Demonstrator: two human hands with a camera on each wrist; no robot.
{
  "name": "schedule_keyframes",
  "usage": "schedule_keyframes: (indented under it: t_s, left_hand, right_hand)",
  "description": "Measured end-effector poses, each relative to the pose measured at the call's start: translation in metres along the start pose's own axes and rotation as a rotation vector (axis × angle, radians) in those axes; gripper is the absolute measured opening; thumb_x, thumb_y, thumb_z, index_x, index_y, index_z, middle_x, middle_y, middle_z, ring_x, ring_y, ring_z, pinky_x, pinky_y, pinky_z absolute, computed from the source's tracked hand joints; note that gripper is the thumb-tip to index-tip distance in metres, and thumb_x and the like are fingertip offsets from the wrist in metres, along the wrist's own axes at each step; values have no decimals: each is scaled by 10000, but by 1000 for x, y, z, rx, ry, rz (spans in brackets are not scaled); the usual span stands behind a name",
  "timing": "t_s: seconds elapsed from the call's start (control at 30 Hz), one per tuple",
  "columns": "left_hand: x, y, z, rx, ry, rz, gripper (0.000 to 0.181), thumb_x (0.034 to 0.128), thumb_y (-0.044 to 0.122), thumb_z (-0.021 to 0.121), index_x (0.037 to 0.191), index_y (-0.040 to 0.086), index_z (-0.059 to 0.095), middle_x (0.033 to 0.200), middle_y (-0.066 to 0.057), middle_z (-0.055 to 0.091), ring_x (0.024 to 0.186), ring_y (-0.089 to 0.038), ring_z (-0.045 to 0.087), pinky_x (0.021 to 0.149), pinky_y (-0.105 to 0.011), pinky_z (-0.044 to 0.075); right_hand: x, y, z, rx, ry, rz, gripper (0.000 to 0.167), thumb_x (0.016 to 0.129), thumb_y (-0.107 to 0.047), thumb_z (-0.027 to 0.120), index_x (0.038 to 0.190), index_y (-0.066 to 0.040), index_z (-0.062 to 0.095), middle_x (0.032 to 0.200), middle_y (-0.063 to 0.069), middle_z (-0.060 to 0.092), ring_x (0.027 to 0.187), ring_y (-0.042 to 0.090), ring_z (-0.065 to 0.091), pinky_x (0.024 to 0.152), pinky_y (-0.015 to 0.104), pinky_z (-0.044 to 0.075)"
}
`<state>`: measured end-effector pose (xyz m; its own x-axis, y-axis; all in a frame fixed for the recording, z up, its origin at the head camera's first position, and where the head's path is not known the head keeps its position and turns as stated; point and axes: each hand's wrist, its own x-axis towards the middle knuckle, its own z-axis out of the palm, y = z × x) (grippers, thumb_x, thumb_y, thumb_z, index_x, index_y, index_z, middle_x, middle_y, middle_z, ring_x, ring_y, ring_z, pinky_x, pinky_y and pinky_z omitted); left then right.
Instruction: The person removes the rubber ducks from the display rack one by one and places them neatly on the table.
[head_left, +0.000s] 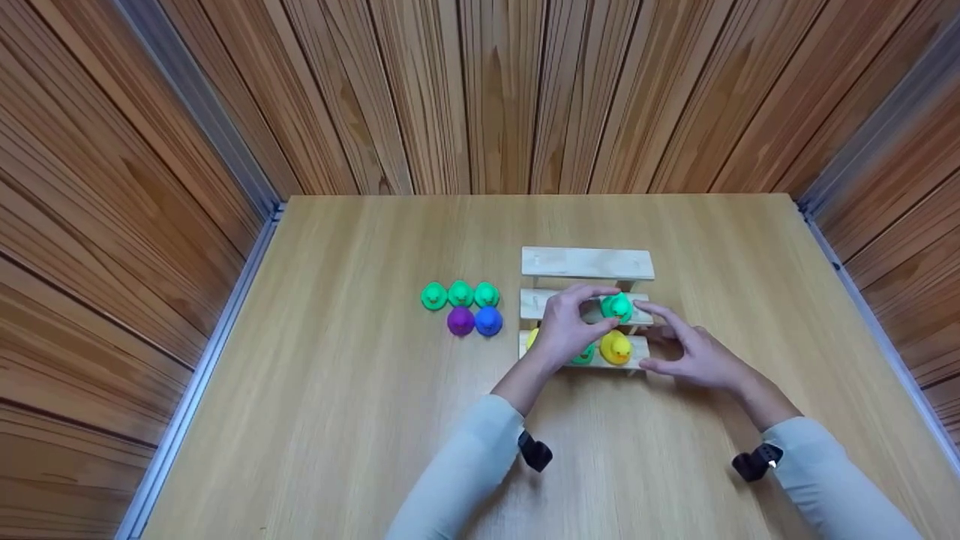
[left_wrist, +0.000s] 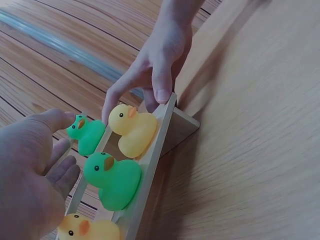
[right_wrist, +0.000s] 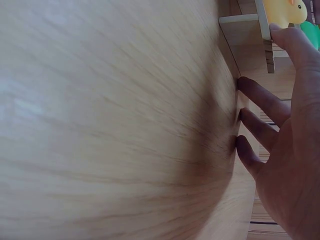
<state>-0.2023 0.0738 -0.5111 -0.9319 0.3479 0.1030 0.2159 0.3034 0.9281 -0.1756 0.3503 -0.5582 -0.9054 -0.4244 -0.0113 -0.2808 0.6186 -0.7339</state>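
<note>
In the head view, my left hand (head_left: 568, 326) reaches over a small three-step wooden rack (head_left: 589, 264). Its thumb and index finger pinch a green rubber duck (head_left: 617, 307) at the right end of the middle step. My right hand (head_left: 694, 356) is at the rack's right end, fingers spread. Its thumb touches the end of the lowest step, where a yellow duck (right_wrist: 281, 12) sits, while other fingertips reach down by the tabletop in the right wrist view. On that lowest step, a green duck (left_wrist: 112, 182) stands between two yellow ducks (left_wrist: 132, 132).
Left of the rack, three green ducks (head_left: 460, 294) stand in a row on the wooden table (head_left: 337, 390). A purple duck (head_left: 460, 321) and a blue duck (head_left: 489, 321) are just in front of them. Wood-patterned panels (head_left: 495, 97) enclose the table's back and sides.
</note>
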Motion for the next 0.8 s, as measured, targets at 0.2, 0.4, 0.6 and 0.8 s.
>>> schedule_keyframes:
  t_s: [0.2, 0.4, 0.6, 0.8]
  left_hand:
    - [2, 0, 2, -10, -10, -33, 408, 1015, 157, 859, 1412, 216, 787, 1455, -16, 751, 1412, -200, 698, 1234, -282, 560]
    - [6, 2, 5, 1, -14, -51, 382, 1013, 138, 856, 1383, 211, 797, 1441, -5, 762, 1408, -186, 705, 1226, -274, 564]
    - [7, 4, 8, 8, -20, -60, 377, 1010, 121, 856, 1372, 212, 806, 1441, 6, 766, 1389, -155, 708, 1213, -249, 564]
    - [8, 5, 9, -13, -19, -21, 341, 1005, 77, 850, 1338, 147, 824, 1410, -42, 782, 1349, -163, 730, 1179, -208, 574]
  right_hand:
    - [0, 1, -1, 28, -7, -9, 935, 1009, -228, 870, 1760, -256, 313, 1516, 205, 739, 1453, 460, 678, 1268, 817, 367]
    - [0, 3, -2, 42, -7, -16, 942, 1006, -200, 870, 1761, -234, 309, 1516, 236, 729, 1447, 482, 671, 1265, 831, 363]
    - [0, 3, -1, 59, -11, -4, 936, 1010, -195, 863, 1761, -233, 305, 1535, 263, 707, 1470, 515, 644, 1269, 860, 336]
    - [1, 1, -1, 54, -12, 12, 907, 1020, -238, 856, 1753, -266, 322, 1523, 245, 722, 1485, 518, 629, 1269, 872, 314]
